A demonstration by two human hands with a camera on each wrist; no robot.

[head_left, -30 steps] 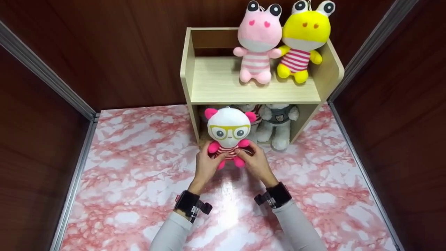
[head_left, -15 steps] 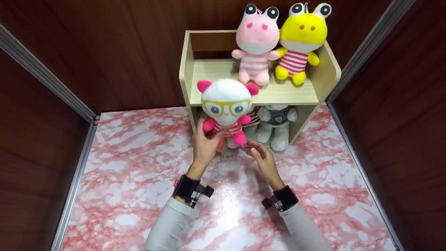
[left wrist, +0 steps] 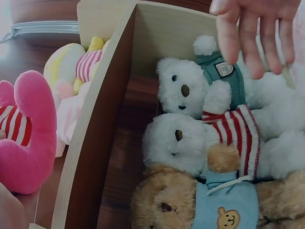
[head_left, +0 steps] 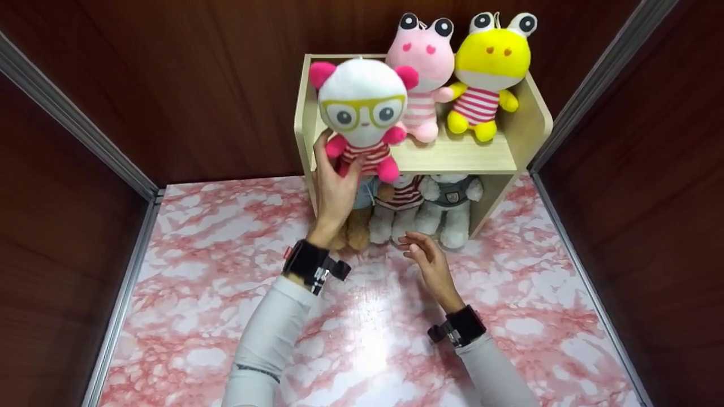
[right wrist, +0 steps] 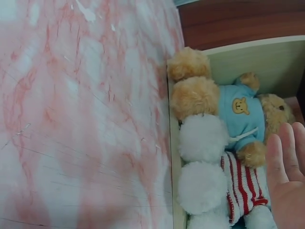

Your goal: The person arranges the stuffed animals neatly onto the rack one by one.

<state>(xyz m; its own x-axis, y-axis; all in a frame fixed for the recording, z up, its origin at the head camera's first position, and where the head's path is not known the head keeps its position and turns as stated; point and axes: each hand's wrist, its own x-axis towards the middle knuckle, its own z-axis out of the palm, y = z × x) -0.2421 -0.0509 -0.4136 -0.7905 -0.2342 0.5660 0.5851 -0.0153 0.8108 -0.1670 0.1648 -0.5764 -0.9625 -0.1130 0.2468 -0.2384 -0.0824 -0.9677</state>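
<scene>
In the head view my left hand [head_left: 336,192] grips a plush panda [head_left: 362,85] by its striped body, thumb in front. The panda has a white head, yellow glasses and pink ears, and is upright before the left part of the upper shelf [head_left: 452,161]. Whether its feet touch the board I cannot tell. Its pink limb [left wrist: 40,138] shows at the left of the left wrist view. My right hand [head_left: 435,271] holds nothing, fingers loosely bent, in front of the lower compartment. The panda partly hides a pink plush frog [head_left: 423,59]; a yellow plush frog [head_left: 493,53] sits beside it.
In the lower compartment stand a brown teddy bear [right wrist: 238,105] in a blue top, a white bear in a striped top [left wrist: 238,138], and another in a green top [left wrist: 224,81]. Dark wood-look walls [head_left: 226,85] enclose the pink marbled floor [head_left: 215,282].
My left hand has raised the panda from in front of the lower compartment to upper-shelf height. The right hand has let go of it and stays lower. The brown bear has come into view.
</scene>
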